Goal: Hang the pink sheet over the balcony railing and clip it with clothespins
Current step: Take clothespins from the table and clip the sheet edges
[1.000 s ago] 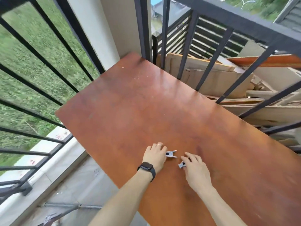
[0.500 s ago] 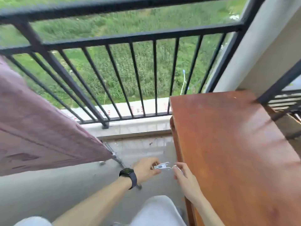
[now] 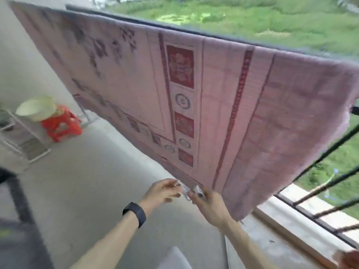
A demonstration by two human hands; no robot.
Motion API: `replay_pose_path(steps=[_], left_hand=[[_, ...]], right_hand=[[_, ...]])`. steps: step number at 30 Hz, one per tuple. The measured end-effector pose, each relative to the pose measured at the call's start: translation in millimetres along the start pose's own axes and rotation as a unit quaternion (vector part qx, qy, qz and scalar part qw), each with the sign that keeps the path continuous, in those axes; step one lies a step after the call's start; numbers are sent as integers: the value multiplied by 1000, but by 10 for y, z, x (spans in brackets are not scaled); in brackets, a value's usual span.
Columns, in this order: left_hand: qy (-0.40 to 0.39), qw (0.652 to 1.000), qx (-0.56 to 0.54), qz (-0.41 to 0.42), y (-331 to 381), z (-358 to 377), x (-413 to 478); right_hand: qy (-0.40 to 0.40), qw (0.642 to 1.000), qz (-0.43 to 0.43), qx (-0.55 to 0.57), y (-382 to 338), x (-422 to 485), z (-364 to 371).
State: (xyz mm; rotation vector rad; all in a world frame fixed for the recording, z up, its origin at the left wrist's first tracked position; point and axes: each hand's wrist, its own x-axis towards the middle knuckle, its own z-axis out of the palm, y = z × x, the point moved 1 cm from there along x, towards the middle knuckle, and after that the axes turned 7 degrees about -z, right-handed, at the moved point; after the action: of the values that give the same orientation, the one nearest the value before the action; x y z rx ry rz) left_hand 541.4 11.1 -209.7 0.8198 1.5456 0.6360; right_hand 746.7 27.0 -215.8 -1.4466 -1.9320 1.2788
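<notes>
The pink sheet [image 3: 223,98], patterned with dark red bands and squares, hangs draped over the black balcony railing [image 3: 219,36] and fills most of the view. Below its lower edge, my left hand [image 3: 163,193], with a black watch on the wrist, pinches a white clothespin [image 3: 184,190]. My right hand [image 3: 209,206] sits right beside it, holding a second white clothespin [image 3: 198,190]. Both hands are close together, just under the sheet's hem. The image is blurred by motion.
A red plastic stool [image 3: 60,125] and a pale bowl [image 3: 36,107] on a white rack stand at the far left on the grey floor. Black railing bars [image 3: 330,193] and the concrete ledge [image 3: 303,228] run along the right. A corner of the brown table [image 3: 349,259] shows bottom right.
The view has swung left from the brown table to the hanging sheet. Both hands picked the clothespins off the table and carried them over to just under the sheet.
</notes>
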Motion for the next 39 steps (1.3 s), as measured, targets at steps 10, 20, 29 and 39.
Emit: replay_pose_path(steps=[10, 20, 29, 39], left_hand=[[182, 953, -242, 12, -36, -1844, -159], [275, 943, -174, 67, 350, -4146, 665], [388, 902, -173, 80, 721, -6654, 1075], [449, 878, -141, 83, 669, -9714, 1381]], right_hand=[[-89, 992, -63, 55, -1587, 1380, 1469], [-159, 974, -147, 65, -2731, 3267, 2470], [-214, 950, -218, 59, -4337, 5253, 3426], [-176, 934, -303, 69, -6039, 7002, 5092]])
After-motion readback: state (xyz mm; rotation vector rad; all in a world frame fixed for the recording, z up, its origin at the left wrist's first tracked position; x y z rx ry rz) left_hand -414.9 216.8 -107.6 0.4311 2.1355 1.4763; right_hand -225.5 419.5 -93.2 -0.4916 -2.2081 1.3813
